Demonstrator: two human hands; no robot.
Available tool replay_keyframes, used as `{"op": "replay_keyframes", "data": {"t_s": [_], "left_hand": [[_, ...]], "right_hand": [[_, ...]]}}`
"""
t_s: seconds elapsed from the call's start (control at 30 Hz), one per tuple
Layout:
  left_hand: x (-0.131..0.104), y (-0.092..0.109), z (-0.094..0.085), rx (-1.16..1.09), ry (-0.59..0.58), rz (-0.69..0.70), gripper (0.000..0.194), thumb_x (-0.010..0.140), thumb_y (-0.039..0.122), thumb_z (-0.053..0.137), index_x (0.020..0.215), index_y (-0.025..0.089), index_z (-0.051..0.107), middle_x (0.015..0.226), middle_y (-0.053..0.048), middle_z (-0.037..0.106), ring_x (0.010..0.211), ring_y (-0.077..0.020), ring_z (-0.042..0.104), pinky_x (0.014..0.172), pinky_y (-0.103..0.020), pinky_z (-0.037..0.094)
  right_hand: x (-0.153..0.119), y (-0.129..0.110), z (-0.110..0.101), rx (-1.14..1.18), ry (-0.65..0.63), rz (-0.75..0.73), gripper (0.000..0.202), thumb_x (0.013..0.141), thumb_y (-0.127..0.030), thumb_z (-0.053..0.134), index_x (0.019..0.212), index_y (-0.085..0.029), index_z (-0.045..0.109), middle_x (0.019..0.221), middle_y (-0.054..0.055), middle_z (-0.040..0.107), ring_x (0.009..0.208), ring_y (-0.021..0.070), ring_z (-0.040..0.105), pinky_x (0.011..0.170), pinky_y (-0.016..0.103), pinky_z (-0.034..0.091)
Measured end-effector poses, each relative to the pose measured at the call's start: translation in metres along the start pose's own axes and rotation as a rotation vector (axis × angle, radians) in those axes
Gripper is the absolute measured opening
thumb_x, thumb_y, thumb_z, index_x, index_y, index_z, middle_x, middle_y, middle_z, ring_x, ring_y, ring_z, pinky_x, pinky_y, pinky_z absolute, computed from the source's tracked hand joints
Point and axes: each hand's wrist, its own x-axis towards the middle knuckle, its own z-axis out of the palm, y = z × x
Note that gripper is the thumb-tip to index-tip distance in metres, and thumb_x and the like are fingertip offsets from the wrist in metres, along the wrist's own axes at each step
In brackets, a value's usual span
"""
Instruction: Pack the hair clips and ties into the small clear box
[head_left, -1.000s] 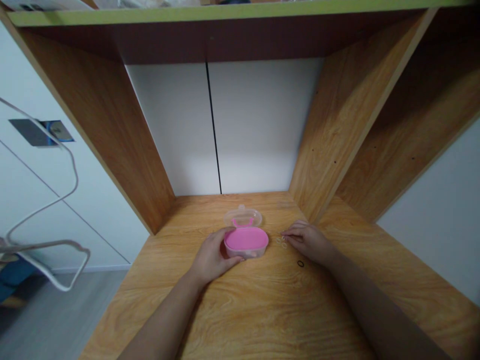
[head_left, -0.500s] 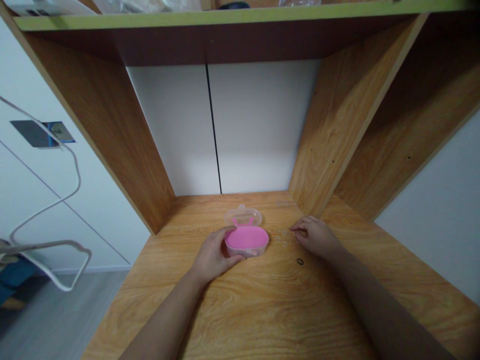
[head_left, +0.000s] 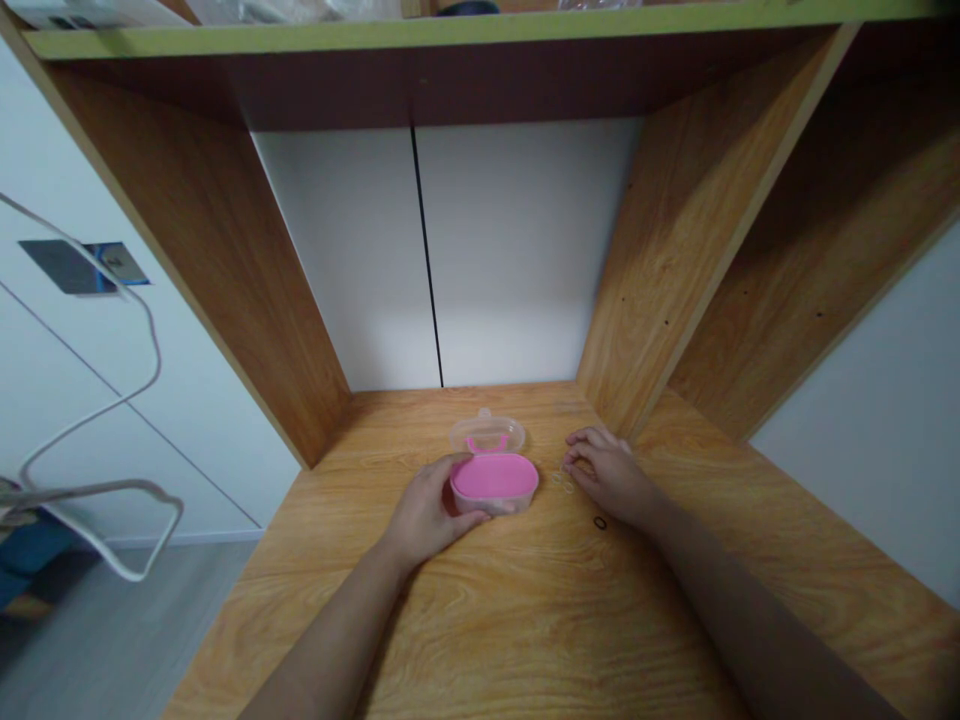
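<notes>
Fingers (head_left: 450, 463) of my left hand (head_left: 421, 512), guided from afar, curl around the left end of a pink-and-clear box (head_left: 499, 507) on the bench (head_left: 510, 620), thumb against its front. Slackness there, I judge, could let the box swivel if bumped. Roughly level with that thumb, a black ring (head_left: 600, 523) lies near the heel of my right hand (head_left: 609, 478), where a low sweep could push it astray. Slightly farther, small pale rings (head_left: 568, 488) lie between the box and my bent right fingertips, slightly parted; I cannot tell whether they pinch one. Faint against woodgrain, a ring could be missed or nudged loose. Behind the box sits its open clear lid (head_left: 487, 435), which a stray left finger could jog. Beyond rises a white back panel (head_left: 510, 260), beneath an overhanging shelf (head_left: 450, 40).
</notes>
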Motion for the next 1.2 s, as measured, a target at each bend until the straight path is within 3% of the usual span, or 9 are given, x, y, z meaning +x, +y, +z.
{"op": "replay_keyframes", "data": {"t_s": [0.43,0.67,0.87,1.0,1.2], "left_hand": [[0.001,-0.001,0.001,0.019,-0.009,0.006,0.075,0.067,0.042,0.088,0.132,0.023,0.054,0.126,-0.01,0.067,0.113,-0.0291,0.066,0.099,-0.046,0.053],[0.001,0.003,0.001,0.06,-0.016,0.045,0.075,0.069,0.045,0.086,0.132,0.023,0.054,0.127,-0.011,0.067,0.114,-0.0299,0.065,0.099,-0.046,0.052],[0.0,0.005,0.003,0.114,-0.026,0.095,0.075,0.071,0.049,0.084,0.134,0.023,0.052,0.126,-0.011,0.067,0.113,-0.0305,0.065,0.099,-0.047,0.052],[0.0,0.005,0.003,0.136,-0.032,0.112,0.075,0.073,0.049,0.082,0.136,0.023,0.05,0.126,-0.011,0.067,0.114,-0.0307,0.064,0.099,-0.049,0.051],[0.0,0.006,0.002,0.125,-0.03,0.097,0.075,0.072,0.048,0.083,0.135,0.023,0.052,0.126,-0.012,0.067,0.113,-0.0311,0.064,0.1,-0.05,0.051]], "right_hand": [[-0.002,-0.022,0.003,-0.009,-0.059,-0.012,0.011,0.089,-0.023,0.061,0.087,-0.023,0.072,0.121,0.01,0.061,0.119,0.0283,0.052,0.098,0.048,0.039],[0.002,-0.049,-0.008,0.118,0.144,-0.045,0.014,0.097,-0.026,0.054,0.097,-0.022,0.067,0.105,0.008,0.064,0.104,0.0249,0.056,0.093,0.043,0.044],[0.0,-0.075,-0.005,0.239,0.194,-0.047,0.009,0.09,-0.028,0.065,0.09,-0.024,0.072,0.101,0.007,0.061,0.102,0.0254,0.056,0.089,0.043,0.047],[-0.001,-0.078,-0.003,0.282,0.216,-0.026,0.008,0.087,-0.026,0.068,0.087,-0.026,0.076,0.1,0.007,0.061,0.101,0.0251,0.057,0.089,0.043,0.047],[0.0,-0.071,-0.011,0.304,0.24,-0.061,0.017,0.094,-0.027,0.059,0.095,-0.025,0.076,0.099,0.007,0.064,0.1,0.0235,0.059,0.088,0.04,0.048]]}}
